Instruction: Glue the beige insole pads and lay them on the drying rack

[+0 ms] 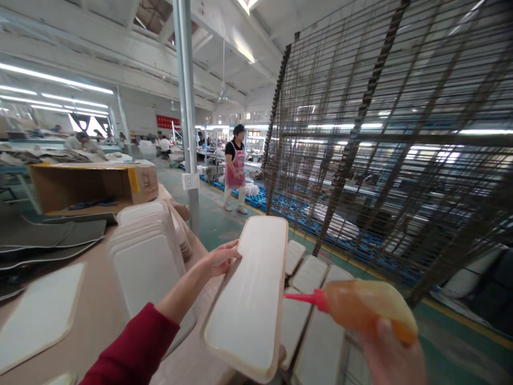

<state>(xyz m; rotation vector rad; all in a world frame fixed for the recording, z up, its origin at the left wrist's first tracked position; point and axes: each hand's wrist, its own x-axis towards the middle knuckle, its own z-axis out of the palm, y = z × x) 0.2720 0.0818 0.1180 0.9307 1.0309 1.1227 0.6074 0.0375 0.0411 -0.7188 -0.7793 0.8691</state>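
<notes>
My left hand [219, 259] grips the left edge of a white panel [252, 289] with rounded corners and a tan border. The panel is held tilted above the table edge. In my right hand [390, 347] is a squeeze bottle [366, 305] of amber liquid, lying nearly sideways. Its red nozzle [304, 298] points left, with the tip close to the panel's right edge; whether they touch I cannot tell. The fingers of my right hand are blurred and partly behind the bottle.
A stack of similar panels [146, 256] stands left on the table [94, 299], near an open cardboard box [92, 187]. Several panels [316, 337] lie below on the right. A tall wire rack [360, 133] leans at right. A person in a pink apron [235, 166] is in the aisle beyond a post [187, 112].
</notes>
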